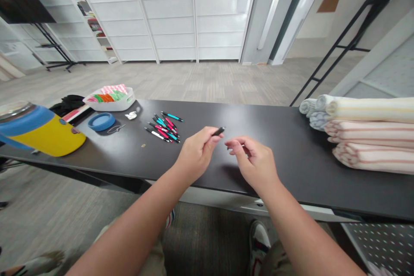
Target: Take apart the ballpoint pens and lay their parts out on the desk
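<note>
My left hand (197, 152) is closed around a pen (219, 131); only its short black end sticks out past the thumb, and the rest is hidden in the fingers. A small gap to the right, my right hand (255, 159) has its fingers curled and the thumb pressed toward them. A dark bit shows at its fingertips, too small to name. Both hands hover over the dark table (284, 138). To the left of them lies a loose pile of pens (163, 127) in red, turquoise and white with black parts.
Rolled striped towels (371, 131) are stacked at the right. On the left stand a blue and yellow container (48, 131), a blue lid (101, 121), a crumpled white scrap (131, 115) and a white basket (111, 102) of colourful packets. A perforated dark surface (381, 246) is at lower right.
</note>
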`<state>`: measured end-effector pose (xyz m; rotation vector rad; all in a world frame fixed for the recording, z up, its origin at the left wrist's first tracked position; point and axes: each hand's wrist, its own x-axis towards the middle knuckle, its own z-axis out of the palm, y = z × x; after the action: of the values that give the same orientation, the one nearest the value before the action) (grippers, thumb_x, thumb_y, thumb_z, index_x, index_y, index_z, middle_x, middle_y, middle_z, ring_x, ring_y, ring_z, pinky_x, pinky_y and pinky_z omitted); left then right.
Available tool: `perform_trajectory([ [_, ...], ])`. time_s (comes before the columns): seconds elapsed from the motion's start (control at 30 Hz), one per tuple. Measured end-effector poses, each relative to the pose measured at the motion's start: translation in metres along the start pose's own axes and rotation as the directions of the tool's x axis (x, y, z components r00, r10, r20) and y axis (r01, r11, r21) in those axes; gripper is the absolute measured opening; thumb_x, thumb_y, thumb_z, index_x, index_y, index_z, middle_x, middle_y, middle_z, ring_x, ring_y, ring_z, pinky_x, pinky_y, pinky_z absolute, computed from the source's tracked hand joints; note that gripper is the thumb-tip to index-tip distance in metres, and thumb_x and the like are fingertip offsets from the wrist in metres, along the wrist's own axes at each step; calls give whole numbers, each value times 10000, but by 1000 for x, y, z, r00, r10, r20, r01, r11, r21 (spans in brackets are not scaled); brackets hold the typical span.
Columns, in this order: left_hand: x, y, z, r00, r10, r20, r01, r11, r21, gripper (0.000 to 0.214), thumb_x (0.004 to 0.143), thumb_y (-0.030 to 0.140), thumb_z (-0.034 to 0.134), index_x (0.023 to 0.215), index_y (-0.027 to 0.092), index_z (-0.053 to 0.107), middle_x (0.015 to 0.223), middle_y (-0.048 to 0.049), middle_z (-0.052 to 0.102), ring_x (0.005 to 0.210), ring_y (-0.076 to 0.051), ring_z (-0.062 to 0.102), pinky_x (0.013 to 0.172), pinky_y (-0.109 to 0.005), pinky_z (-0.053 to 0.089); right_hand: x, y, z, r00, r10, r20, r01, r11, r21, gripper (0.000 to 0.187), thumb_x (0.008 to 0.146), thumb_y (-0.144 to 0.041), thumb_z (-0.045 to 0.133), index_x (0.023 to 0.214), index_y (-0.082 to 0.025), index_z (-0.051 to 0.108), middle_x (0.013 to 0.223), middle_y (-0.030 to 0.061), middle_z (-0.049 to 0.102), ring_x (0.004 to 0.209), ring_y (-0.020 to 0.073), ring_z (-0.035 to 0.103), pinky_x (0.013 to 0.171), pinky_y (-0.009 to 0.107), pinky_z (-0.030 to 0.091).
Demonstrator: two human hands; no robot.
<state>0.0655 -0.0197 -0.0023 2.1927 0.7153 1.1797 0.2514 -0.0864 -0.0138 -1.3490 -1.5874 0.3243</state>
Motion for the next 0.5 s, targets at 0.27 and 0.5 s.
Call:
perform_trajectory([
  [0.27, -11, -18, -5, 870, 346, 350, -492, 619, 612, 300, 1090, 314, 491, 1284, 118, 610, 891, -65, 700, 809, -209, 643, 735, -344, 518, 6, 10, -4, 988, 34, 150, -15, 991, -130, 537, 1050, -529, 486, 624, -206, 431, 529, -57, 396, 502, 96, 398, 537, 272, 277],
  [0.5, -13, -20, -21, 893, 374, 249, -447, 689, 570, 230, 1050, 380, 584, 1065, 177, 691, 836, -28, 711, 761, -172, 640, 728, -307, 491, 8, 8, -5, 966, 98, 237, -94, 995, -31, 551, 1064, -556, 418, 642, -205, 458, 575, -47, 406, 551, 107, 404, 558, 267, 289],
])
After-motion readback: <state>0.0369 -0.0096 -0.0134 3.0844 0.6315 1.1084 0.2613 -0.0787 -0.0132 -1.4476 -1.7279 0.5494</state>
